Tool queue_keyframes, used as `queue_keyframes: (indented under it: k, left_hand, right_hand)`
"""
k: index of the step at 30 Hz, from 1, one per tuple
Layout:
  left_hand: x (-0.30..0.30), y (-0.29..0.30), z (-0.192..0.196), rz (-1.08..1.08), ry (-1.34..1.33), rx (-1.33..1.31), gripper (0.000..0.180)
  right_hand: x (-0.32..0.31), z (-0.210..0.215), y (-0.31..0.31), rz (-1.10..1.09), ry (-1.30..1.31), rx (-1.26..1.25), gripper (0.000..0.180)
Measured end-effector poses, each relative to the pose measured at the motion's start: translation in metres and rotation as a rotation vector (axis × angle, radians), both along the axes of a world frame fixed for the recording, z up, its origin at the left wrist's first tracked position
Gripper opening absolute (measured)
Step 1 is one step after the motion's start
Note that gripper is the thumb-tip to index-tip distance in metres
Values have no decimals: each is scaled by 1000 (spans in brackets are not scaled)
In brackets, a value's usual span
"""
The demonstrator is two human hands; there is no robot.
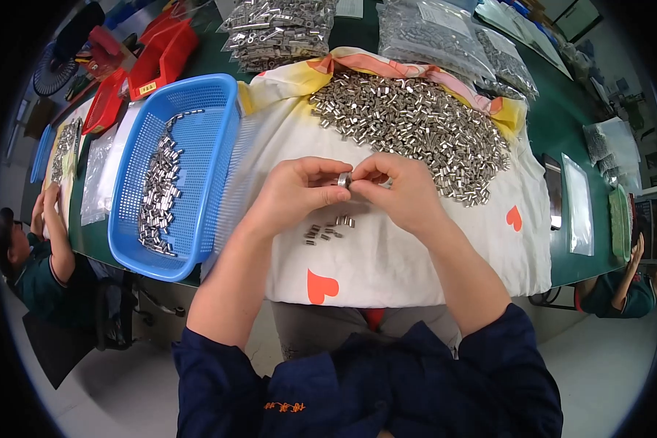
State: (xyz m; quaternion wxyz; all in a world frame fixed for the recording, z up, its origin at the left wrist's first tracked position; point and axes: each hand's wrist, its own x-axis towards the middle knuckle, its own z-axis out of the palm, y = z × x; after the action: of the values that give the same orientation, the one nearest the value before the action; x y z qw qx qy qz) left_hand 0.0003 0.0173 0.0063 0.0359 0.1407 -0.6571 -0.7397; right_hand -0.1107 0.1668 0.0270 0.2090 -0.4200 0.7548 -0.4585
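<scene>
My left hand (296, 191) is closed, its thumb and fingers pinching a small shiny metal sleeve (343, 179). From the other side my right hand (401, 187) meets it in a pinch at the sleeve's end. Whatever sits between the right fingertips is too small and covered to make out. Both hands are just above a white cloth (387, 270) printed with red hearts. Below them lie several loose small metal sleeves (330, 231). Beyond the right hand spreads a large heap of short silvery metal sleeves (416, 131).
A blue perforated basket (230, 109) at left holds more metal sleeves. Bags of metal parts (277, 33) and another clear bag (431, 36) stand at the back. Red bins (160, 58) are at far left. Two co-workers sit at the sides, one left (36, 263), one right (628, 292).
</scene>
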Motion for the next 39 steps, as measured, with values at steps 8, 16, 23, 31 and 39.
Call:
queue_keyframes:
  k: [8,16,23,31,39]
  left_hand:
    - [1,3,6,-114,-100,29,30]
    - [1,1,1,-111,-65,18,30]
    - [-1,-3,1,-68,-49,50,33]
    - [-1,-5,-4,19,2,127,36]
    - [-1,0,-7,60,6,-31,34]
  right_hand:
    - [-27,-28,-4,-217,530,28,11]
    - [-19,-34,-10,-241,725,168,6]
    - [-17,-28,-7,-164,654,119,7]
    - [7,-4,-4,-27,-39,-109,10]
    - [16,-12,-6,-110,362,-158,5]
